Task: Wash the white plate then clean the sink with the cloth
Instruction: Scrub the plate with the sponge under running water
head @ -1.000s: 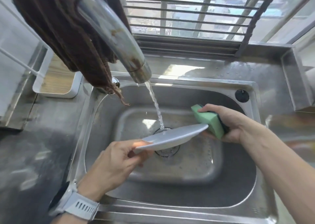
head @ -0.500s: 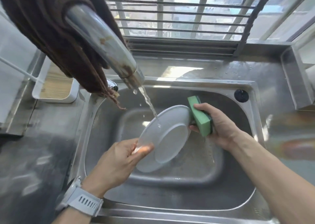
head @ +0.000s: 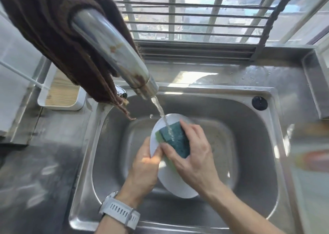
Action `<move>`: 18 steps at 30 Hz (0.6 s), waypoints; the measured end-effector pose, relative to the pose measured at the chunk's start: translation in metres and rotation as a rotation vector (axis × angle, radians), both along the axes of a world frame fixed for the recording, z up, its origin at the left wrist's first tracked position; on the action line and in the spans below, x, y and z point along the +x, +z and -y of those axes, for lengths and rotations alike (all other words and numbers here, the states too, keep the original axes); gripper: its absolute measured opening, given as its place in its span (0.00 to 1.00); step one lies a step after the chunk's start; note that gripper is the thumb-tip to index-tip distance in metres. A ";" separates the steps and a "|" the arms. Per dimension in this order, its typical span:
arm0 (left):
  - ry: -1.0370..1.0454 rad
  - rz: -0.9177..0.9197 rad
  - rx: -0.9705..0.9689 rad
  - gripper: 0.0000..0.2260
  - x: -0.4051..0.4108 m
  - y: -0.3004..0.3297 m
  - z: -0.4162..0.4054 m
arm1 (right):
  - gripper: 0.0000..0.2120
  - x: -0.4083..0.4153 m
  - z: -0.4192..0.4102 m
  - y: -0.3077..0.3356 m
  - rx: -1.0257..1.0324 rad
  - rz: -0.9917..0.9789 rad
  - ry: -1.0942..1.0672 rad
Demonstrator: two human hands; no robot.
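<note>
A white plate [head: 175,184] is held tilted over the steel sink [head: 249,162], its face turned toward me. My left hand [head: 144,169] grips its left rim, thumb on the face. My right hand [head: 194,160] presses a green sponge [head: 176,141], dark scouring side up, against the plate's face. Water runs from the faucet [head: 114,53] onto the sponge and the plate's upper edge. A brown cloth [head: 48,34] hangs draped over the faucet, at the upper left.
A white tray with a wooden insert [head: 60,94] sits on the counter left of the sink. A black plug hole [head: 259,103] is in the sink's back right corner. A barred window [head: 195,14] runs behind the sink.
The plate has turned from nearly flat to tilted with its face toward me. My right hand has moved the sponge from the plate's right edge onto its face.
</note>
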State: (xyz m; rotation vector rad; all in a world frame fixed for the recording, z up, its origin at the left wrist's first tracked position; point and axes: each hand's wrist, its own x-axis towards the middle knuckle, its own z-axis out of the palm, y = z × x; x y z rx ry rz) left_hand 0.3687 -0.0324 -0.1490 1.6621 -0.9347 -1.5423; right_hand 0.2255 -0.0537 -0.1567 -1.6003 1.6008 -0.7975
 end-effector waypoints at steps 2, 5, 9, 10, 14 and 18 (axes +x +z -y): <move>0.001 -0.090 0.005 0.09 0.005 0.000 -0.003 | 0.34 -0.004 0.013 -0.007 -0.040 -0.074 0.021; 0.005 -0.174 0.011 0.09 0.013 0.001 -0.007 | 0.30 -0.019 0.043 -0.017 0.012 -0.141 -0.034; -0.007 -0.187 -0.004 0.13 0.014 0.000 -0.011 | 0.22 -0.003 0.030 0.001 -0.092 -0.119 0.115; -0.011 -0.183 -0.015 0.14 0.015 -0.001 -0.012 | 0.21 0.003 0.024 0.004 -0.128 -0.101 0.199; 0.001 -0.250 0.009 0.11 0.021 0.002 -0.019 | 0.21 -0.007 0.049 -0.021 -0.069 -0.155 0.095; 0.028 -0.295 0.017 0.12 0.018 0.007 -0.019 | 0.21 -0.011 0.040 -0.016 -0.036 -0.145 -0.007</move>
